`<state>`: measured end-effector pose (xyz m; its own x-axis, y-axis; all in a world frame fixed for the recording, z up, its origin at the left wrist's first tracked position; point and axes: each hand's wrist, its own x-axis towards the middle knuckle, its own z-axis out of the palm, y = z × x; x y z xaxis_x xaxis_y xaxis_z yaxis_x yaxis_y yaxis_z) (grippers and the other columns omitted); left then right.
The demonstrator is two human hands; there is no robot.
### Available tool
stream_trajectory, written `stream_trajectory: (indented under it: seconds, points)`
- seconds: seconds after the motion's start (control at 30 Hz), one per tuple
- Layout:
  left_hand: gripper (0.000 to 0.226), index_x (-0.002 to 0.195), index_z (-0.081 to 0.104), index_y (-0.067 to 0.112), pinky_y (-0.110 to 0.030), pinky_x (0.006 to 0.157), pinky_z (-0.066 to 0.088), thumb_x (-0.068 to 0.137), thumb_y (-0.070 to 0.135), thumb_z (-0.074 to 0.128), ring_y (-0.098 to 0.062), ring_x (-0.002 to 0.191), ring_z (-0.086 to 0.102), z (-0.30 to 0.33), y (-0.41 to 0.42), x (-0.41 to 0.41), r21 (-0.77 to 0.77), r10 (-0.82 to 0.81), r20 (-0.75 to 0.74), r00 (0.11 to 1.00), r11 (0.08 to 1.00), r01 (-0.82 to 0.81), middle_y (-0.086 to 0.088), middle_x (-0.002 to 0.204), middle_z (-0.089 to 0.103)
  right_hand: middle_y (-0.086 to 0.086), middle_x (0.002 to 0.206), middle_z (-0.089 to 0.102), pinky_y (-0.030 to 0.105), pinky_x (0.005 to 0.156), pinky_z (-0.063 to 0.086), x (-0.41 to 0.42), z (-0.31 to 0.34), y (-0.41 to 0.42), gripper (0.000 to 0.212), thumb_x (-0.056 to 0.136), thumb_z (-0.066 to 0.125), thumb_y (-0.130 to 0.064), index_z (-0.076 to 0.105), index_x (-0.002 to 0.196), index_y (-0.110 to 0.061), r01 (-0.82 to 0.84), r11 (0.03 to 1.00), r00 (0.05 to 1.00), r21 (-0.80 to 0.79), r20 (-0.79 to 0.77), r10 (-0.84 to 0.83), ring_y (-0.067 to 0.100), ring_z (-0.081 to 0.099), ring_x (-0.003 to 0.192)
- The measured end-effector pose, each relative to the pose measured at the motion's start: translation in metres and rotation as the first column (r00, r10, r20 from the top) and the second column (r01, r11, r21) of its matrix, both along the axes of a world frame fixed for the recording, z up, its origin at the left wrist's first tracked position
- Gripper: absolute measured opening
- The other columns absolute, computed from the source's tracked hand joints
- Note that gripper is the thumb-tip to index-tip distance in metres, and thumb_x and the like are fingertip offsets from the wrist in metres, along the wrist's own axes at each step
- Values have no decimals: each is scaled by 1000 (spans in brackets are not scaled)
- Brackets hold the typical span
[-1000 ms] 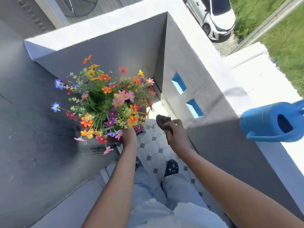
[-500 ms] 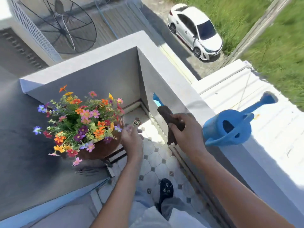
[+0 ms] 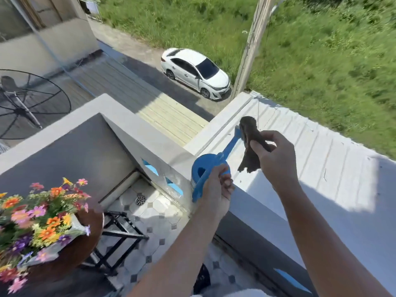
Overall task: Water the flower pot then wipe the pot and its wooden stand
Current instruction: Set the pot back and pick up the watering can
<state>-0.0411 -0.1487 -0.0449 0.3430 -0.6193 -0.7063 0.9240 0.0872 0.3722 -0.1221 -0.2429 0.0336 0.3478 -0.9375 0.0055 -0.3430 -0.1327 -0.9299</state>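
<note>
A brown flower pot [image 3: 85,243] full of colourful flowers [image 3: 38,217] sits at the lower left on a dark wooden stand [image 3: 120,232]. The blue watering can [image 3: 203,168] stands on top of the balcony wall [image 3: 252,211], its spout pointing up and to the right. My left hand [image 3: 216,189] is closed around the can's handle. My right hand [image 3: 276,155] is raised over the wall and grips a dark brown cloth [image 3: 248,146], which hangs down from my fingers.
The balcony floor is tiled, with a round drain [image 3: 140,199] in the corner. The grey wall has blue openings [image 3: 150,169]. Beyond it lie a white roof [image 3: 321,159], a white car [image 3: 195,72], a pole [image 3: 248,50] and grass. My foot [image 3: 201,279] shows below.
My left hand left the pot's side and moved right onto the watering can's handle. My right hand rose with the cloth above the wall. The view swung up and right.
</note>
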Motion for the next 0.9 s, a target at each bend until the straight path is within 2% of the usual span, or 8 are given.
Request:
stream_trajectory:
  seconds: [0.1, 0.23, 0.3, 0.37, 0.47, 0.57, 0.7, 0.9]
  points:
    - [33, 98, 58, 12, -19, 39, 38, 82, 39, 71, -9, 47, 44, -14, -23, -13, 89, 136, -38, 990, 987, -132, -3, 76, 59, 17, 77, 71, 47, 43, 57, -20, -2, -7, 14, 90, 66, -6, 63, 102, -12, 13, 999, 1000, 33, -29, -12, 34, 68, 49]
    - [48, 115, 65, 8, -19, 42, 40, 82, 42, 70, -7, 46, 46, -20, -38, -6, 100, 256, 31, 966, 961, -258, -1, 86, 66, 17, 82, 71, 40, 41, 57, -27, -7, -6, 14, 90, 66, -6, 63, 101, -14, -13, 998, 999, 66, -33, 15, 32, 69, 50]
    - [38, 108, 68, 6, -18, 44, 40, 85, 37, 69, -6, 45, 47, -18, -37, 0, 91, 272, 71, 960, 956, -278, 1, 82, 67, 17, 83, 72, 39, 41, 56, -26, -11, -4, 14, 90, 66, -7, 63, 102, -14, -29, 996, 999, 82, -27, 32, 32, 69, 50]
    - [23, 88, 69, 10, -19, 47, 39, 88, 32, 67, -5, 42, 47, -15, -29, 11, 102, 270, 146, 952, 953, -286, 1, 74, 66, 17, 84, 72, 41, 43, 57, -22, -15, 0, 14, 90, 66, -7, 64, 102, -15, -60, 994, 998, 86, -23, 62, 33, 69, 51]
    - [23, 76, 65, 14, -21, 46, 36, 91, 31, 63, -7, 45, 45, -6, -5, 38, 53, 263, 286, 921, 956, -289, 0, 66, 60, 7, 87, 75, 47, 56, 61, -9, -25, 8, 13, 89, 68, -10, 67, 98, -20, -161, 984, 986, 81, -27, 164, 29, 73, 66]
    - [29, 79, 62, 12, -24, 42, 35, 92, 37, 59, -9, 47, 46, 2, 25, 68, 30, 209, 430, 878, 969, -245, 1, 61, 55, 0, 87, 76, 43, 63, 61, 7, -34, 23, 13, 89, 69, -12, 69, 97, -22, -265, 959, 963, 97, -22, 269, 23, 73, 78]
    - [36, 85, 59, 8, -22, 40, 37, 94, 43, 54, -10, 48, 45, 2, 74, 112, 150, 69, 603, 795, 969, -197, -1, 60, 51, -1, 89, 76, 27, 66, 52, 43, -45, 55, 13, 89, 70, -13, 69, 101, -19, -370, 920, 927, 131, -13, 375, 15, 72, 81]
    - [37, 76, 51, 13, -21, 44, 35, 97, 43, 47, -10, 50, 40, -45, 143, 169, 373, -168, 670, 723, 919, -132, 0, 59, 45, 1, 98, 74, 34, 66, 59, 105, -82, 105, 13, 89, 70, -16, 64, 99, -23, -549, 810, 815, 206, -82, 574, 20, 74, 85]
